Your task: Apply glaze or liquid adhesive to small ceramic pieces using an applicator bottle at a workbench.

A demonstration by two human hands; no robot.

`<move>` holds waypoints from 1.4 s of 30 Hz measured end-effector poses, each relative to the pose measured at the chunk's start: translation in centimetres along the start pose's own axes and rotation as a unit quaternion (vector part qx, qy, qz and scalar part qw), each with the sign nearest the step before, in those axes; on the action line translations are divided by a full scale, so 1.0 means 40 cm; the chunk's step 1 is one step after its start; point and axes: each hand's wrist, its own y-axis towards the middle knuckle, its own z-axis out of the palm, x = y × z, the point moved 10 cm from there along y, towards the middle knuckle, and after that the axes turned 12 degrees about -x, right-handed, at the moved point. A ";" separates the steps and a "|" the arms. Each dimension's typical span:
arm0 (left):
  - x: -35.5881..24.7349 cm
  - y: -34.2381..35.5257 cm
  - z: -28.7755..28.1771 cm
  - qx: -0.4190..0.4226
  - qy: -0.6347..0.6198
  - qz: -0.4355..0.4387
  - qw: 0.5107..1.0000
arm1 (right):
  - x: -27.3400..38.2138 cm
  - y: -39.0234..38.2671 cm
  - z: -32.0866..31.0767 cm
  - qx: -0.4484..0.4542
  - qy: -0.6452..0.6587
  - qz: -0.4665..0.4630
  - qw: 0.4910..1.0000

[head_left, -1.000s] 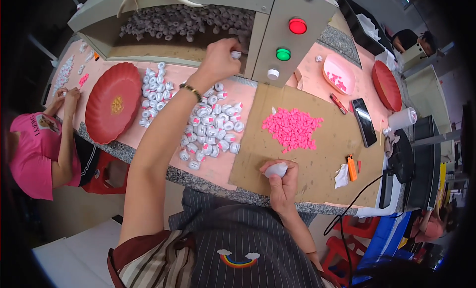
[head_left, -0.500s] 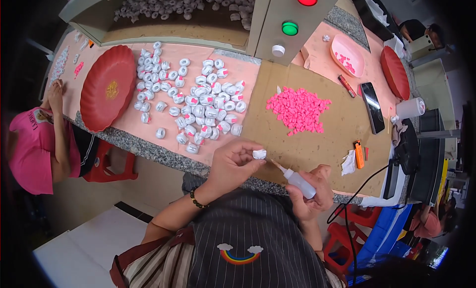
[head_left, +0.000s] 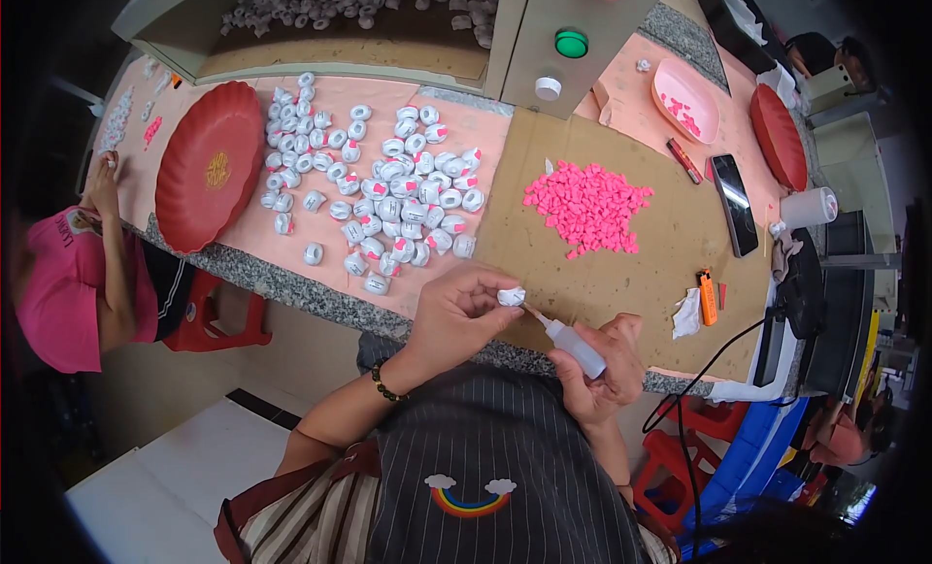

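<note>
- Your left hand (head_left: 456, 316) pinches one small white piece (head_left: 511, 296) between thumb and fingertips, held just off the near table edge, over your lap.
- Your right hand (head_left: 604, 365) is clenched round a small squeeze bottle (head_left: 573, 347); its thin nozzle points up-left and its tip touches the white piece, or comes very close; hard to tell which.
- So this piece looks mid-step: the bottle is being applied to it now.
- Spread of white pieces (head_left: 388, 190) with pink spots lies on the pink mat (head_left: 320, 236), well apart from your hands. Can't tell which are finished, so no real count of done versus left.
- Pile of pink bits (head_left: 587, 207) sits on the brown cardboard sheet (head_left: 641, 273), still large; judging by that, plenty of work remains.
- More grey-white pieces fill the bin (head_left: 349, 6) at the far edge.
- Red round tray (head_left: 206, 166) on the left holds none of them.
- Orange lighter (head_left: 708, 296), crumpled tissue (head_left: 686, 315) and black phone (head_left: 735, 204) lie to the right.
- Another person in a pink shirt (head_left: 60, 292) sits at the table's left end.
</note>
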 end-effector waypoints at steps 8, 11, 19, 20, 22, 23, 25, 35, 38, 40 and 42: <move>-0.001 0.002 0.002 0.008 -0.005 0.008 1.000 | 0.005 0.004 0.000 0.004 -0.003 -0.007 1.000; -0.004 0.002 0.001 0.004 0.006 0.016 1.000 | 0.007 0.004 0.001 0.005 -0.006 -0.009 1.000; -0.004 0.000 -0.001 -0.003 0.014 0.023 1.000 | 0.013 0.005 0.001 0.006 -0.017 -0.018 1.000; -0.002 0.001 -0.003 -0.006 0.013 0.021 1.000 | 0.015 0.005 0.002 0.010 -0.022 -0.020 1.000; -0.001 0.002 -0.005 -0.005 0.018 0.026 0.999 | 0.015 0.006 0.006 0.014 -0.027 -0.022 0.999; -0.003 0.003 -0.004 -0.002 0.023 0.030 0.999 | 0.016 0.007 0.006 0.013 -0.021 -0.021 0.999; -0.003 0.004 -0.002 -0.004 0.020 0.030 0.999 | 0.016 0.008 0.005 0.010 -0.016 -0.020 1.000; -0.016 0.001 -0.005 -0.016 0.025 0.034 0.999 | -0.076 -0.041 -0.027 -0.038 0.063 0.111 0.991; -0.012 -0.002 -0.006 -0.011 0.031 0.013 0.999 | -0.165 -0.087 -0.032 -0.098 0.164 0.259 0.947; -0.010 0.000 -0.009 -0.010 0.033 0.010 0.999 | -0.206 -0.095 -0.016 -0.100 0.211 0.357 0.904; -0.011 0.000 -0.008 -0.015 0.030 0.006 0.999 | -0.215 -0.061 -0.005 -0.083 0.193 0.334 0.919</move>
